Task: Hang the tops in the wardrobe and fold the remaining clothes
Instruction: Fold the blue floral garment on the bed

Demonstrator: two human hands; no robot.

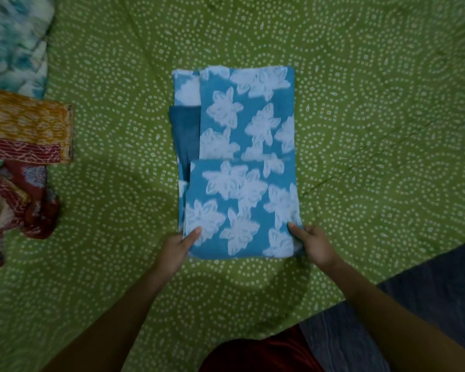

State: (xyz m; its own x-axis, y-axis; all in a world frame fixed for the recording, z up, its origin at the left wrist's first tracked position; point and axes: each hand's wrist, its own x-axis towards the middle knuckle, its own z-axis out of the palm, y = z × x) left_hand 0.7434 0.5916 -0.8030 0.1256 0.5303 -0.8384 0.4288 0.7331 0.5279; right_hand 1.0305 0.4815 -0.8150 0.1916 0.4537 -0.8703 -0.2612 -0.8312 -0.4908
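A blue garment with white flower print point(242, 146) lies folded into a long rectangle in the middle of the green bed cover point(373, 130). Its near end is doubled over into a flap. My left hand point(179, 249) pinches the flap's near left corner, thumb on top. My right hand point(310, 244) pinches the near right corner the same way. A plain blue layer shows along the garment's left edge.
At the left edge sit a folded orange patterned cloth point(27, 124), a dark red patterned cloth point(22, 208) loosely heaped below it, and a white-and-teal cloth point(14, 41) at the top left. The bed's edge runs diagonally at the lower right, with dark floor point(427, 304) beyond.
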